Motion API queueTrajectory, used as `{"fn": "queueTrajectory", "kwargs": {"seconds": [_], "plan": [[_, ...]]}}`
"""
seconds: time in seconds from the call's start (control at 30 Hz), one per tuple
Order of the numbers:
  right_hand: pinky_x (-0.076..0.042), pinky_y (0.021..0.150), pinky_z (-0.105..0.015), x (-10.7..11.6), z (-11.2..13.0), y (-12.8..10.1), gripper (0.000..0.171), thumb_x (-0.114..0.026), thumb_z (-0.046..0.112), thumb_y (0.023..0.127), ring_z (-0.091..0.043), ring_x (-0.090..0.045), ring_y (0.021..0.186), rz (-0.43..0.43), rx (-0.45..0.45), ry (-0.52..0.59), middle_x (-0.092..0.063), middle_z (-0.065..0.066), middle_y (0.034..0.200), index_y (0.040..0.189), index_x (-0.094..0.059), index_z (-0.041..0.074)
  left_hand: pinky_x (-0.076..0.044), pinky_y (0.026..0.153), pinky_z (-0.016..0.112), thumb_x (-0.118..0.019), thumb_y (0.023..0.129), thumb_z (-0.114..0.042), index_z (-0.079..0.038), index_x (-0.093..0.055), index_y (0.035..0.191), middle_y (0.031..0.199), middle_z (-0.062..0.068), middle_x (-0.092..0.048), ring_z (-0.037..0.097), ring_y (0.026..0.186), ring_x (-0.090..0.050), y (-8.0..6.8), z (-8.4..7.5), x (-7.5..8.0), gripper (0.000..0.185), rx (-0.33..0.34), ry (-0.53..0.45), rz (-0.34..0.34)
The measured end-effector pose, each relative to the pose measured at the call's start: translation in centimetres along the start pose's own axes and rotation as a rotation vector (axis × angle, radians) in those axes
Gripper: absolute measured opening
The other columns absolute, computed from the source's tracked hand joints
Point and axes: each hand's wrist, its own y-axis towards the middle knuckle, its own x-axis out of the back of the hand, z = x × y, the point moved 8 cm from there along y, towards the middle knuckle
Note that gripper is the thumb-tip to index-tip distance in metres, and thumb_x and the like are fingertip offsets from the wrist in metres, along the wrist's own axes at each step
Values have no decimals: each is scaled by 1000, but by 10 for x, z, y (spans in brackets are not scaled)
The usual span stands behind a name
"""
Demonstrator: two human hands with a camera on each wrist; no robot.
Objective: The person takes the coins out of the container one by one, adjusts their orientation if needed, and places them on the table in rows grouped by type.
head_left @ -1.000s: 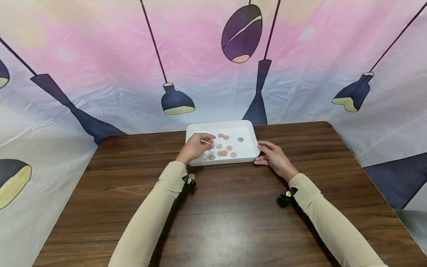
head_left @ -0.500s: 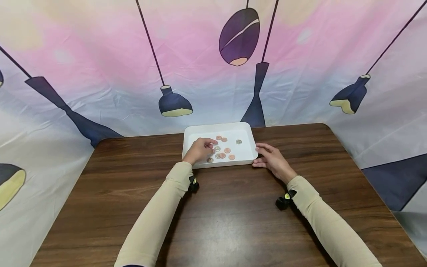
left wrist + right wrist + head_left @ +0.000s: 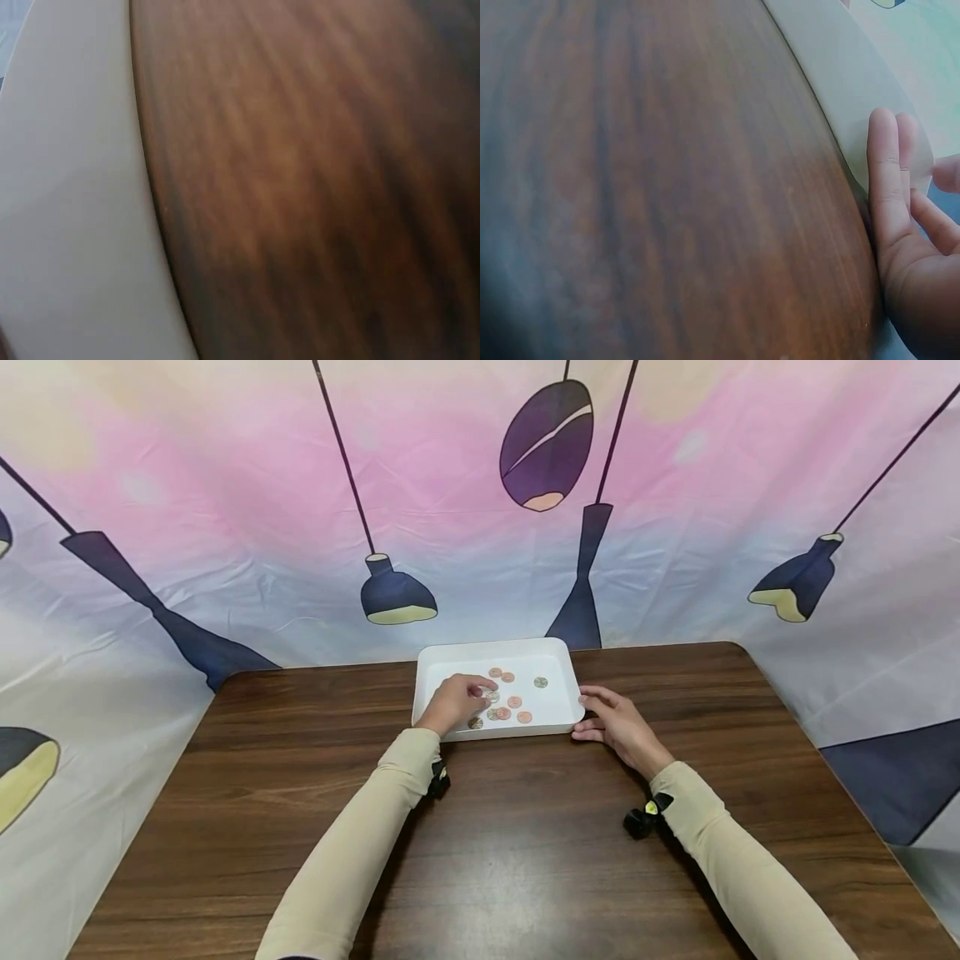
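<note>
A white tray (image 3: 491, 648) stands at the far middle of the wooden table (image 3: 525, 852), with several copper and silver coins (image 3: 514, 702) lying in it. My left hand (image 3: 483, 693) reaches over the tray's front wall, its curled fingertips down among the left-hand coins; whether they pinch one is hidden. My right hand (image 3: 589, 713) rests against the tray's front right corner with straight fingers. The right wrist view shows those fingers (image 3: 885, 172) flat on the tray wall (image 3: 832, 75). In the left wrist view there is only blurred tray wall (image 3: 75, 210) and table (image 3: 315, 187).
A printed cloth backdrop (image 3: 225, 527) with lamp shapes closes off the back and both sides of the table. Small black cameras sit on the left wrist (image 3: 438, 779) and the right wrist (image 3: 639, 821). Bare wood lies between my forearms.
My left hand's fingertips have come down from above the tray onto the coins. The right hand has stayed at the tray's corner. The head view has shifted slightly.
</note>
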Motion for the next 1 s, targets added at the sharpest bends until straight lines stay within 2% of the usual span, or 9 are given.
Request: {"fn": "queueTrajectory", "kwargs": {"seconds": [0.13, 0.33, 0.47, 0.6, 0.77, 0.93, 1.0], "plan": [[-67, 80, -31, 2, 1, -1, 53, -51, 19, 114, -14, -73, 74, 0, 4, -5, -54, -19, 122, 161, -36, -1, -48, 67, 28, -72, 102, -14, -17, -77, 125, 107, 7, -66, 20, 83, -57, 2, -2, -3, 25, 11, 43, -7], [-67, 79, -31, 2, 2, -1, 53, -51, 18, 113, -14, -72, 73, 3, 13, 9, -53, -20, 122, 161, -36, -1, -43, 54, 25, -67, 104, -12, -18, -73, 120, 96, 4, -60, 16, 67, -56, 6, -5, -7, 18, 51, 70, 36], [-67, 79, -31, 1, 1, 0, 52, -51, 18, 113, -15, -72, 73, 6, 11, 13, -54, -19, 121, 160, -37, -1, -43, 50, 25, -63, 103, -8, -16, -71, 117, 90, 4, -58, 15, 59, -53, 7, -7, -6, 18, 80, 97, 56], [-67, 79, -31, 1, 1, 0, 52, -50, 18, 114, -15, -73, 73, 1, 9, 6, -55, -19, 121, 161, -37, 0, -45, 53, 26, -63, 100, -7, -11, -70, 120, 92, 4, -64, 15, 58, -56, 7, -11, -7, 21, 66, 143, 90], [-67, 79, -31, 2, 2, -1, 52, -50, 18, 114, -14, -72, 73, -1, 10, 8, -53, -21, 124, 161, -37, 0, -50, 58, 27, -69, 100, -15, -5, -70, 121, 92, 9, -73, 14, 62, -65, 7, -14, -9, 23, 42, 193, 100], [-67, 79, -31, 1, 1, -1, 53, -51, 19, 113, -14, -72, 74, 2, 4, 12, -54, -21, 124, 161, -37, 0, -57, 73, 34, -74, 97, -20, -3, -71, 120, 107, 11, -69, 19, 80, -66, 6, -14, -8, 29, 18, 275, 69], [-67, 79, -31, 1, 2, -2, 52, -51, 18, 114, -14, -72, 74, -1, 2, 13, -53, -21, 124, 161, -38, 0, -56, 77, 37, -72, 98, -19, -4, -69, 117, 107, 9, -67, 20, 83, -64, 5, -13, -8, 24, 10, 274, 58]]}}
